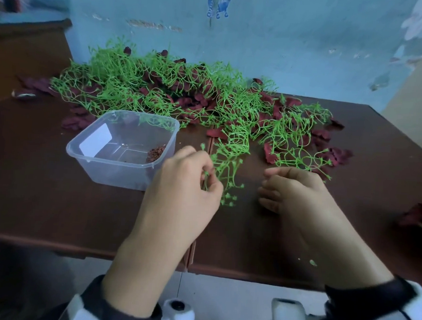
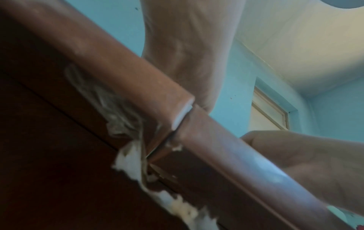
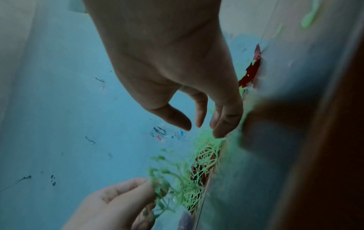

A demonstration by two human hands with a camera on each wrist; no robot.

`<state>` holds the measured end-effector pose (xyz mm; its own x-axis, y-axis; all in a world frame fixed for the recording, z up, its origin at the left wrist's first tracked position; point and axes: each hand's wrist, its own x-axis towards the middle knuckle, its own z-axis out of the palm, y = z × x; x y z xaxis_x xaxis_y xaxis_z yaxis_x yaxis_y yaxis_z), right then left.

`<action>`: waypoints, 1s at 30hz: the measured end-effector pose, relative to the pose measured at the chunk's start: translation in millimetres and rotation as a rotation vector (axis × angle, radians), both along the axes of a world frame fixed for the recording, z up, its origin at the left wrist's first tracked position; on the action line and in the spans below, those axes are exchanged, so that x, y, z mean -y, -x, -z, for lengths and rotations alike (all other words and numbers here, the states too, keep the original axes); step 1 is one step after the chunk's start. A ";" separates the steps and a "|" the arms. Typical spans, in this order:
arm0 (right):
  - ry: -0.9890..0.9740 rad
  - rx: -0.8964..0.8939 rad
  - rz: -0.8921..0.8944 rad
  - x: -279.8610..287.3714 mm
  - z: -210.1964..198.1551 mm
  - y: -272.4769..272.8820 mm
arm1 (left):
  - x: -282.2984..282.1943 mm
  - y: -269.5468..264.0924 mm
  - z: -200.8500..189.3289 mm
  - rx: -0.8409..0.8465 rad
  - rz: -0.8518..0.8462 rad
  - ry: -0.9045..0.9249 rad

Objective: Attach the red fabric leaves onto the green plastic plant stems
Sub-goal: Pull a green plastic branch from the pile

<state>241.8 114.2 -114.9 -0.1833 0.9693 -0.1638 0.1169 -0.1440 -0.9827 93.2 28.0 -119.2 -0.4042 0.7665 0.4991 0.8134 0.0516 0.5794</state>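
Note:
A green plastic stem cluster [image 1: 229, 160] trails from the big pile toward the table's front. My left hand [image 1: 204, 176] pinches one of its thin branches between thumb and fingers; the right wrist view shows the same left hand [image 3: 126, 200] gripping the green stem [image 3: 167, 186]. My right hand [image 1: 277, 190] hovers just right of the cluster with loosely curled fingers [image 3: 222, 123] and holds nothing. Dark red fabric leaves [image 1: 270, 152] lie scattered among the tangled stems [image 1: 148, 83]. The left wrist view shows only the table's edge [image 2: 138, 87] and forearms.
A clear plastic tub [image 1: 122, 148] with a few reddish bits in one corner stands left of my left hand. More red leaves [image 1: 417, 214] lie at the table's right edge. A blue wall [image 1: 260, 40] closes off the back of the brown table [image 1: 56, 200].

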 end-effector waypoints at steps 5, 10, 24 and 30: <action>-0.266 0.342 0.185 -7.9 -7.0 -28.0 | -1.3 0.4 3.3 0.046 -0.016 0.030; -0.146 0.443 0.199 -13.0 -9.6 -35.9 | -5.3 -4.3 8.5 0.078 0.007 0.057; -0.042 0.600 0.094 -20.9 -7.5 -38.5 | -12.9 -14.1 13.3 0.115 0.036 0.056; -0.197 0.316 0.015 -11.1 -11.6 -38.6 | -10.5 -16.1 6.3 0.072 0.034 0.045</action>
